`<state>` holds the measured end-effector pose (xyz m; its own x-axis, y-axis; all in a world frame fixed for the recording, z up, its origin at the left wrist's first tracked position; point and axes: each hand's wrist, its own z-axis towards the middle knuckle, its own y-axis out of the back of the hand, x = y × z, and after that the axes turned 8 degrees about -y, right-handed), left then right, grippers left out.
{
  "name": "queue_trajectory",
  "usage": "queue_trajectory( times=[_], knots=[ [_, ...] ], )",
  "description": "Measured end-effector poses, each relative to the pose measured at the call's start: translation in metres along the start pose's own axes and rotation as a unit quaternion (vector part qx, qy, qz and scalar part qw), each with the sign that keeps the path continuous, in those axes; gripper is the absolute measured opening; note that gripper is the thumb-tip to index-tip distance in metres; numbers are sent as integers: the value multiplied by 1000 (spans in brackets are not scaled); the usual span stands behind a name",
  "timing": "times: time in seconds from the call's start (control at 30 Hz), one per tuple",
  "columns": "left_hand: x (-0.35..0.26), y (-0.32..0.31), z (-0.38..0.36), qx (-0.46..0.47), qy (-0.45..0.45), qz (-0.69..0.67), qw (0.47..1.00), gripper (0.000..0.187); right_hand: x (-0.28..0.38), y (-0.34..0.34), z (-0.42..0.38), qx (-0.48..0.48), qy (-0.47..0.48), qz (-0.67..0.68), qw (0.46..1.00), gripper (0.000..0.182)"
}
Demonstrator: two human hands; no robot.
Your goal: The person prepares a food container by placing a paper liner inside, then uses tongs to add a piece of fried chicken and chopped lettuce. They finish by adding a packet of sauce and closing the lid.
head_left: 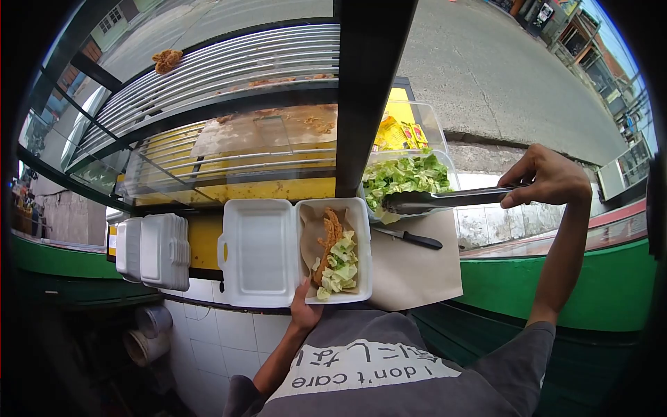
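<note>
My right hand (552, 179) grips metal tongs (458, 199) by the handle end. The tips of the tongs reach into chopped lettuce (410, 174) in a clear plastic tub (453, 182). My left hand (306, 311) holds the near edge of an opened white foam box (366, 278), thumb on the rim and the other fingers mostly hidden. In its lined right half, a piece of fried chicken (332, 226) lies beside a heap of cut lettuce (342, 267). The lid half (258, 250) lies flat to the left.
Stacked foam boxes (163, 250) stand at the left. A black-handled knife (417, 240) rests on brown paper (431, 267) at the right. Sauce sachets (403, 133) sit behind the lettuce. A glass display case holds a metal rack (229, 62) with fried chicken (167, 61); a dark post (375, 83) rises mid-view.
</note>
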<state>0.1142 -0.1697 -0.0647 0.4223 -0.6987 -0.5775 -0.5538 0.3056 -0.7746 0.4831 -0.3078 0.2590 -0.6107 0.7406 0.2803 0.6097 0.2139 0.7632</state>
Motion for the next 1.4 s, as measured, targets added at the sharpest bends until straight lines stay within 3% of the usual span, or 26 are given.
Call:
queue_trajectory(
  times=[0.1,0.13,0.23,0.3,0.33,0.4,0.43,0.57,0.9,1.1,1.2,1.3,1.4],
  knots=[
    [1,3,1,-6,6,-6,1000,46,18,-16,-8,50,84,-40,994,43],
    [1,1,1,-1,-2,15,1000,49,14,-24,-7,29,127,-48,990,47],
    [1,0,3,6,-10,21,1000,52,19,-27,-14,-21,143,-73,987,47],
    [1,-1,3,8,-10,6,1000,52,22,-17,-19,-75,14,-96,992,45],
    [1,-2,3,4,-15,18,1000,52,20,-19,-18,-76,14,-96,992,45],
    [2,-3,4,1,-21,29,999,52,14,-24,-12,-183,-14,-193,964,43],
    [3,-3,4,-6,-21,32,999,52,18,-26,-9,-170,-36,-204,963,41],
    [3,-3,4,-9,-21,29,999,52,21,-44,7,-180,-20,-233,955,34],
    [4,-3,6,-25,-15,24,999,50,38,-47,-4,-212,-62,-270,937,36],
    [2,-7,8,-28,-22,31,999,51,37,-54,0,-235,-13,-267,935,34],
    [1,-7,7,-22,-18,36,999,52,43,-55,2,-194,-54,-302,932,34],
    [3,-8,9,-37,-9,42,998,52,38,-58,10,-239,-19,-295,925,26],
    [-1,-11,7,-28,-10,54,998,52,44,-61,8,-222,-39,-319,920,22]
  ],
)
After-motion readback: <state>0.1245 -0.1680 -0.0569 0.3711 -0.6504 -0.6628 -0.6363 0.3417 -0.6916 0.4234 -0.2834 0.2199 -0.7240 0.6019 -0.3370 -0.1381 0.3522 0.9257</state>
